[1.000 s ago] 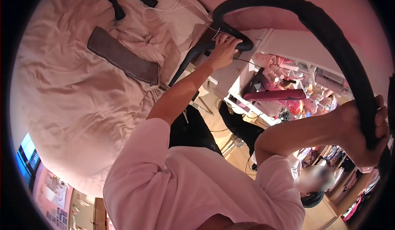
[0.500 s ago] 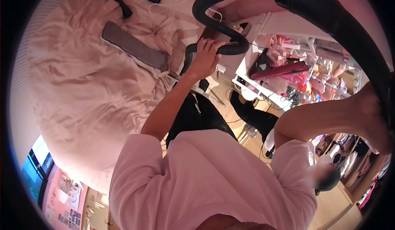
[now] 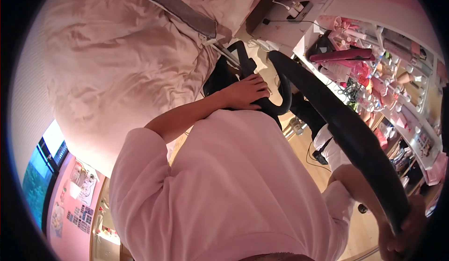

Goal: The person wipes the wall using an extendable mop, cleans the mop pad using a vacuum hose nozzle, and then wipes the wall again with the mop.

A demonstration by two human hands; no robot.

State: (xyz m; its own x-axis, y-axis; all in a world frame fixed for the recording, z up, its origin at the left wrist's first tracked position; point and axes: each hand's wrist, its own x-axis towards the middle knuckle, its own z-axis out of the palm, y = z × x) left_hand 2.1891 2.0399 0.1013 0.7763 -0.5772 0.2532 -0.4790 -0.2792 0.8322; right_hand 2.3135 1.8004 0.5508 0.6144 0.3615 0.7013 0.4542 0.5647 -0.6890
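Note:
My left hand [image 3: 247,92] has its fingers wrapped round the curved black hose and handle piece [image 3: 276,107] in front of my torso. At the lower right, my right hand [image 3: 406,230] is closed round the thick end of the black hose [image 3: 353,135]. The hose runs diagonally between the two hands, bending sharply near the left one. A flat grey pad [image 3: 180,8] on a metal tube lies at the edge of the bed, above my left hand. Part of the handle piece is hidden by my left hand.
A bed with a rumpled beige cover [image 3: 117,69] fills the left. White shelves [image 3: 397,13] hold a pink straightener-like tool [image 3: 341,55] and many small items at the right. A power strip [image 3: 299,11] with plugs sits on a cabinet. Cables [image 3: 311,160] lie on the floor.
Both hands have come lower and nearer my body, bringing the hose down. The view has shifted, and the black tubes on the bed and the other person's head have left it.

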